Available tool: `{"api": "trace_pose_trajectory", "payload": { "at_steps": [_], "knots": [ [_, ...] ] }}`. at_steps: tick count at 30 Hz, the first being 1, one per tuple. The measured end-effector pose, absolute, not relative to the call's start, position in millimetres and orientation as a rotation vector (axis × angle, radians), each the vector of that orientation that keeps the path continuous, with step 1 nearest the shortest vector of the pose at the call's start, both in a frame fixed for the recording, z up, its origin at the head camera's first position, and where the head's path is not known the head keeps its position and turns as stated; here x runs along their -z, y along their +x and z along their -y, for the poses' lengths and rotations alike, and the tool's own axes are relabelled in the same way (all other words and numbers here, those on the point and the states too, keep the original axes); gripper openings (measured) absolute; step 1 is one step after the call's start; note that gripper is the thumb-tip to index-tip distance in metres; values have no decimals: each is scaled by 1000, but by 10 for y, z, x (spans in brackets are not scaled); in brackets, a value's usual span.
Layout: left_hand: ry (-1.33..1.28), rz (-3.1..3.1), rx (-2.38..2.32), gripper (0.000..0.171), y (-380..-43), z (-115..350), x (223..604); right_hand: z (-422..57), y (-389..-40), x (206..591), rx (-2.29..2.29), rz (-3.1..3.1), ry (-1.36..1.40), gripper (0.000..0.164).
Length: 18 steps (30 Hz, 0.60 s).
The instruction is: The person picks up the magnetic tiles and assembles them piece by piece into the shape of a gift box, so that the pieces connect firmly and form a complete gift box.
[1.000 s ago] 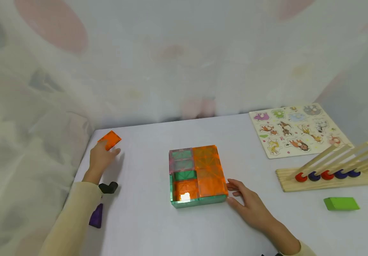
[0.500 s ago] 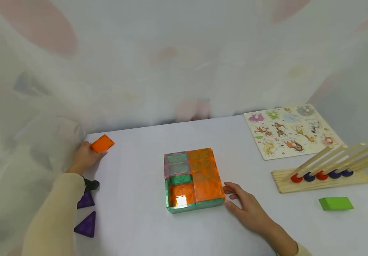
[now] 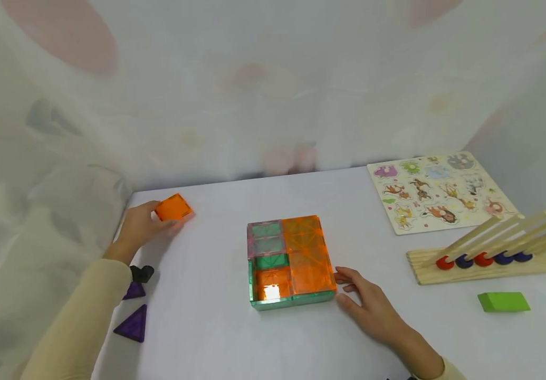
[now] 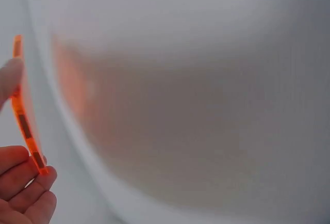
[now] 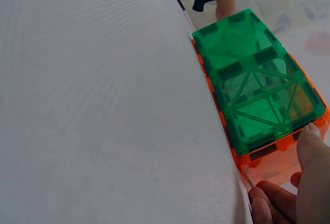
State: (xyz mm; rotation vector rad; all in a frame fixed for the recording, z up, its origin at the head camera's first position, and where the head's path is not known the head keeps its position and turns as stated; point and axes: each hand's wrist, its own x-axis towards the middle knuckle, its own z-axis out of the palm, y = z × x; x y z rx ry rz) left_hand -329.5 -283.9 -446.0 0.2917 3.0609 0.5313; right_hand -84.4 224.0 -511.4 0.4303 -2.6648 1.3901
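In the head view my left hand is at the far left of the table and pinches an orange square magnetic tile. The left wrist view shows that orange tile edge-on between thumb and fingertips. A low box of magnetic tiles stands mid-table, with green walls in front. Orange tiles cover its right side and a pink-framed piece its back left; the front left corner is uncovered. At its right side rests my right hand, with thumb and fingertips touching the wall. The right wrist view shows the thumb against the green front.
Two purple triangular tiles lie by the left sleeve, one partly hidden. At the right are an animal peg puzzle, a wooden stand with rods and beads, and a green block. A patterned cloth hangs behind the table.
My left hand first shifted left with the orange tile, then moved back right, the tile now tilted up off the table. My right hand stays at the box. The head view swayed slightly.
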Motion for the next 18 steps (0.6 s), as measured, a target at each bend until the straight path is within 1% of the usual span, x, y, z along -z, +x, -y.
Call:
{"api": "trace_pose_trajectory", "payload": {
  "at_steps": [4, 9, 12, 18],
  "knots": [
    [525, -3138, -550, 70, -3060, 2545, 4283, -2244, -838, 5110, -1380, 2658, 424, 47],
    [674, -3177, -623, 74, -2754, 2267, 4135, -2245, -833, 5115, -1379, 2672, 418, 47],
    [750, -3182, -687, 74, -2597, 2130, 4037, -2247, -835, 5118, -1372, 2680, 413, 47],
    [1022, -3183, -818, 71, -2309, 1857, 3860, -2247, -833, 5104, -1365, 2699, 403, 47]
  ]
}}
